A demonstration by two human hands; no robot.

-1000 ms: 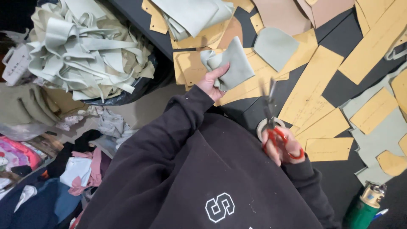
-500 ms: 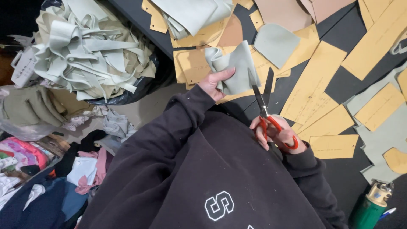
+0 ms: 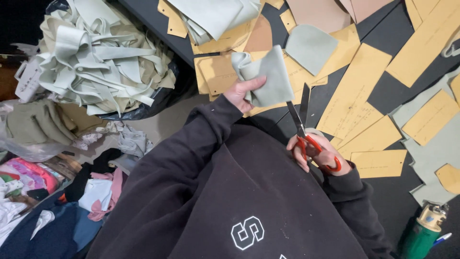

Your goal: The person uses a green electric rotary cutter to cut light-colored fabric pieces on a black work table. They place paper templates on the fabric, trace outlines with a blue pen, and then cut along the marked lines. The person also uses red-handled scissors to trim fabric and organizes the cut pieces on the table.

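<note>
Grey-green fabric piece point(image 3: 268, 79) is pinched in the left hand point(image 3: 243, 91), thumb over its lower edge and fingers curled behind, held up above the dark table point(image 3: 383, 96) near its front edge. Red-handled scissors point(image 3: 306, 132) sit in the right hand point(image 3: 318, 153), fingers closed through the loops, with the blades parted and their tips touching the bottom right corner of the piece. Tan card patterns point(image 3: 357, 86) lie spread over the table, and a black bag of pale offcuts point(image 3: 100, 62) sits off to the left.
</note>
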